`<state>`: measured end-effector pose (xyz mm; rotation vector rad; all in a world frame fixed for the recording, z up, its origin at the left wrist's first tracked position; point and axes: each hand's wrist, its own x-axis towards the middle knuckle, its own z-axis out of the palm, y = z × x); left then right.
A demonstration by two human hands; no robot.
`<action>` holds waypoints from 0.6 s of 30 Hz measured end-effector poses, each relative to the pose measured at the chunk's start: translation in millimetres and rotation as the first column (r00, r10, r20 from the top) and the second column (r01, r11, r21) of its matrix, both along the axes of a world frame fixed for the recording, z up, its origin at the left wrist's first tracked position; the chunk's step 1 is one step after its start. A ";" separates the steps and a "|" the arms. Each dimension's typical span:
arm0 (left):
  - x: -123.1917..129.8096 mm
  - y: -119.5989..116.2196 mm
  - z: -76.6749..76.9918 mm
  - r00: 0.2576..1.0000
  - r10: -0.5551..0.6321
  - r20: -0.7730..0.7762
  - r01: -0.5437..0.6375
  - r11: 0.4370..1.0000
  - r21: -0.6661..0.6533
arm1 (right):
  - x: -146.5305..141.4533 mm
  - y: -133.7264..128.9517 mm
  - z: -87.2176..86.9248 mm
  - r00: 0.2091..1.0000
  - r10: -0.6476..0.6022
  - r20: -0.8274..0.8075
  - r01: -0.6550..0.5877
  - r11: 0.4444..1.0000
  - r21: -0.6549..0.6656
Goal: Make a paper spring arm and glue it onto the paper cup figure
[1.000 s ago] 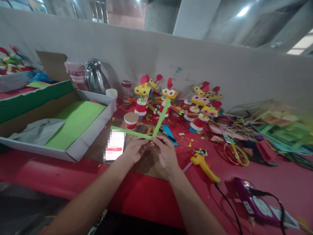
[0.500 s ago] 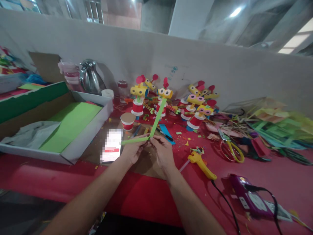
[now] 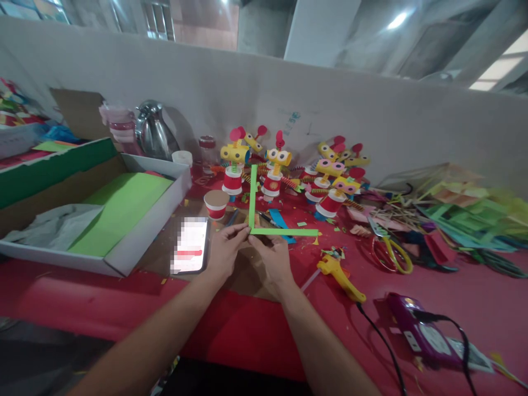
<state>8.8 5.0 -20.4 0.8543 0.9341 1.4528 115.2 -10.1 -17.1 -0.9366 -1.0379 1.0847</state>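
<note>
Two arms of green paper strip [image 3: 252, 198] meet in an L at my fingertips, one pointing away from me and the other lying out to the right. My left hand [image 3: 225, 247] pinches the corner from the left. From the other side my right hand [image 3: 272, 256] has its thumb and fingers closed on the same corner. Brown cardboard [image 3: 243, 280] lies beneath both hands. Just beyond are a red-and-white paper cup [image 3: 216, 204], a blue paper piece [image 3: 281, 223] and a dark pen [image 3: 266, 219]. A lit phone [image 3: 190, 245] is beside my left hand.
Several cup figures with yellow heads [image 3: 278, 157] stand along the wall. A yellow glue gun [image 3: 340, 278], yellow-handled scissors [image 3: 394, 253] and a purple power strip [image 3: 423, 333] are to the right. On the left is a white box [image 3: 157, 220] holding green paper.
The strip's free ends have shifted: the one that pointed left now lies to the right, while the other points more straight away from me. Both hands stay at the fold.
</note>
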 end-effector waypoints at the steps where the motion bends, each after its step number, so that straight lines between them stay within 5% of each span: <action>1: 0.5 -0.5 0.1 1.000 0.012 -0.012 -0.012 1.000 0.011 | -0.5 -0.1 0.8 1.000 -0.001 -0.015 0.001 1.000 -0.005; 10: 0.5 -3.3 10.8 0.974 -0.119 0.195 0.129 0.991 -0.037 | -0.4 1.8 -1.5 0.972 -0.056 -0.228 0.031 0.993 -0.112; 18: -10.3 0.2 6.2 0.968 -0.212 -0.135 0.207 0.977 -0.046 | 22.9 6.4 2.3 0.988 0.016 0.154 -0.006 0.998 -0.064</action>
